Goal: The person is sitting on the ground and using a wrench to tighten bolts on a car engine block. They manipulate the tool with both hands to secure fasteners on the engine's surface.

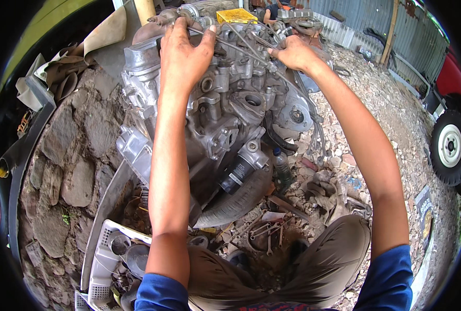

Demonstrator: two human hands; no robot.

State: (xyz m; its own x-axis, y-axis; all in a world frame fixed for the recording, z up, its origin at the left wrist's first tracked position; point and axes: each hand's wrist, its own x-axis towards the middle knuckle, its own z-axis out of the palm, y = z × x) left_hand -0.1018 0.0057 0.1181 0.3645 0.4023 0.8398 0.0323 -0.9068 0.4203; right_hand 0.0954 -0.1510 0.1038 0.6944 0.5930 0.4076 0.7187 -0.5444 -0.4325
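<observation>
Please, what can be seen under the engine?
A tyre is visible under the engine. The engine covers part of the tyre; anything deeper behind cannot be seen.

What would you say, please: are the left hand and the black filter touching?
Apart: the head view shows the engine casing separating left hand from black filter.

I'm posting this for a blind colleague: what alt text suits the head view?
A person's left hand and right hand reach over the top of a grey metal engine. Lower down are a tire, wrenches and a white crate.
</observation>
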